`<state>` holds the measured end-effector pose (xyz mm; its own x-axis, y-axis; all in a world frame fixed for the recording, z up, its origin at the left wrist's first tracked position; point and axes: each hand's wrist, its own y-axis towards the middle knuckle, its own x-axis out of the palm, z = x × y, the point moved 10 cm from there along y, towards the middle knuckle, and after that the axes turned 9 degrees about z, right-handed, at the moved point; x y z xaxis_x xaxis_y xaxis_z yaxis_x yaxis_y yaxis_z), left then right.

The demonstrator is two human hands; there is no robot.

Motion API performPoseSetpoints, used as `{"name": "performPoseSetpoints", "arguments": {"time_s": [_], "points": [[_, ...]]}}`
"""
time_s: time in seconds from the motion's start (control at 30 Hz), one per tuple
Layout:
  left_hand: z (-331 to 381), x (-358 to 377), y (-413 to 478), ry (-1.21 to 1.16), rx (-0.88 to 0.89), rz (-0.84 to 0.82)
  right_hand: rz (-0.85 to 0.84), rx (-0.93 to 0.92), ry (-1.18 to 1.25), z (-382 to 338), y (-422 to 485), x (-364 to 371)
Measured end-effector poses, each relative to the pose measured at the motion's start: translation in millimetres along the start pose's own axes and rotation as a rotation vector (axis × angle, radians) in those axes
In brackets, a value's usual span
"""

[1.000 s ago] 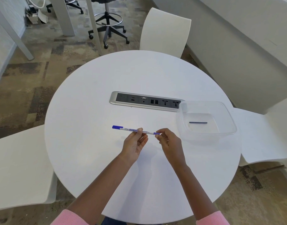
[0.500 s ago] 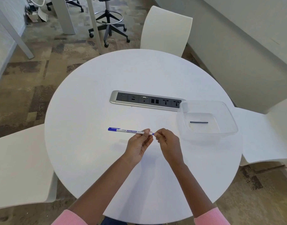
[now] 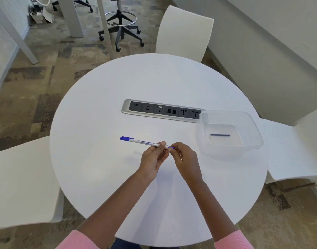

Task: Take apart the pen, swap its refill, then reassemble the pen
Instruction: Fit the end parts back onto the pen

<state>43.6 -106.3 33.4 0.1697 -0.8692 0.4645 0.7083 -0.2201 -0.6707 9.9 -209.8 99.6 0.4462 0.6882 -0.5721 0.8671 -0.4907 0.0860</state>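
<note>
A white pen [image 3: 142, 141] with a blue cap at its left end is held level above the round white table [image 3: 103, 177]. My left hand [image 3: 153, 159] pinches the barrel near its right end. My right hand [image 3: 185, 159] pinches the blue end piece sticking out of that end; my fingers hide most of it. A short dark blue refill [image 3: 220, 135] lies on the bottom of a clear plastic tray [image 3: 252, 123] to the right, apart from both hands.
A grey socket strip [image 3: 161, 111] is set into the table beyond the pen, its right end touching the tray. White chairs stand at the left [image 3: 19, 186], far side [image 3: 184, 31] and right [image 3: 294, 150]. A wheeled stool [image 3: 120, 24] stands on the carpet behind.
My left hand has slid right along the barrel toward my right hand, and the pen has shifted slightly left. The two hands now almost touch at the pen's right end.
</note>
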Motion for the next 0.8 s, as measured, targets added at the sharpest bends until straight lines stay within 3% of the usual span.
{"name": "performPoseSetpoints", "arguments": {"time_s": [0.2,0.43,0.53,0.8], "points": [[0.6,1.9,0.0,0.023,0.028,-0.011,-0.011,-0.047,-0.056,-6.2,3.8,-1.4],[6.1,4.8,-0.6,0.082,0.086,-0.046,-0.101,0.268,0.219,14.4,3.7,6.9],[7.5,6.5,-2.0,0.068,0.086,-0.05,-0.109,0.301,0.26,15.0,1.5,7.6],[4.2,0.6,-4.1,0.035,0.051,0.008,-0.041,-0.029,-0.061,-7.0,-3.2,-4.5]]}}
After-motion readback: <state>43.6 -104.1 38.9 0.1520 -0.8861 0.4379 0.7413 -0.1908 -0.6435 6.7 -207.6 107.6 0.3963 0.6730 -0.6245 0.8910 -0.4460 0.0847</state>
